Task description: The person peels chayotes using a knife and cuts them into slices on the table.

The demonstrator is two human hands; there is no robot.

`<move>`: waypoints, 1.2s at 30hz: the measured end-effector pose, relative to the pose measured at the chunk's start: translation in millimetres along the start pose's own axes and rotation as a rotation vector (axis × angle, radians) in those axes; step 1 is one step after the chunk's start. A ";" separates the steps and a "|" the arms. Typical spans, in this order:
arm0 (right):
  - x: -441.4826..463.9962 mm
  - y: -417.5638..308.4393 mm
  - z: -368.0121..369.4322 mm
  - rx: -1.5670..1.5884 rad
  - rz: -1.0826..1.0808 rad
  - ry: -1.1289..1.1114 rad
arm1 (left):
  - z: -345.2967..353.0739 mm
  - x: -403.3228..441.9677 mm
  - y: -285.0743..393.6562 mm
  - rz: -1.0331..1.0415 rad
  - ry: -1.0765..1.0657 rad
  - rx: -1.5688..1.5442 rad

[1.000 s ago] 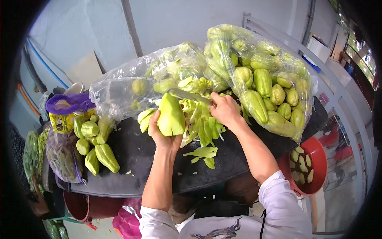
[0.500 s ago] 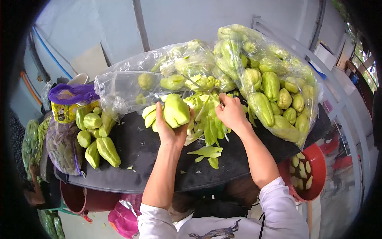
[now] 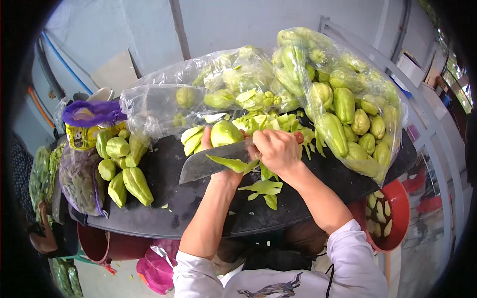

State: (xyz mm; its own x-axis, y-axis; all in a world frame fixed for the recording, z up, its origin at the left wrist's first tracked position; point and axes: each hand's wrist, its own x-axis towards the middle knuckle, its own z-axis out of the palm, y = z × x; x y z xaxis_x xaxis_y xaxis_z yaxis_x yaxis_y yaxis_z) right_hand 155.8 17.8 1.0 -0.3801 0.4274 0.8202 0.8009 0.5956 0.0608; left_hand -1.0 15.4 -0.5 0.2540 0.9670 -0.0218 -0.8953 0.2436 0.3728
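My right hand [image 3: 276,150] is wrapped round the handle of a wide-bladed knife [image 3: 198,165], whose blade reaches left across the front of my left hand. A strip of green peel [image 3: 231,163] lies against the blade. Behind the blade, my left hand [image 3: 226,174] holds a pale green chayote [image 3: 225,133]; most of its fingers are hidden. Cut pale pieces [image 3: 191,139] sit just left of that hand. Peelings [image 3: 278,122] are heaped behind my hands, and more peel [image 3: 264,187] lies on the black table [image 3: 164,184] near its front.
Clear plastic bags of chayotes stand at the back [image 3: 164,107] and right [image 3: 348,109]. Several chayotes [image 3: 136,186] lie at left beside a purple mesh bag [image 3: 79,179]. A red bucket [image 3: 403,208] with pale pieces stands below right, another [image 3: 94,241] below left.
The knife has swung from behind the chayote to in front of it, its blade now pointing left. My right hand has moved down and left, towards my left hand.
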 end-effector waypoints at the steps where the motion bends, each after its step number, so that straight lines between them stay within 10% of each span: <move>1: 0.7 -0.6 -0.4 -0.010 -0.003 0.016 | -1.9 0.1 0.2 0.002 0.004 -0.002; 36: 4.9 21.7 -22.5 0.175 0.302 -0.215 | -4.7 -0.6 -4.5 0.231 0.077 0.240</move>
State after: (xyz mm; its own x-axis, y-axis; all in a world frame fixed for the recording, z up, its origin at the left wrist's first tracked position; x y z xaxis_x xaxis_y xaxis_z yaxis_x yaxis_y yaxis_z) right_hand 181.7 17.5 19.1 -0.2424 0.7224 0.6476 0.8078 0.5199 -0.2776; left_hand 1.1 14.1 -6.5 0.0179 0.9996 0.0217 -0.8119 0.0019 0.5838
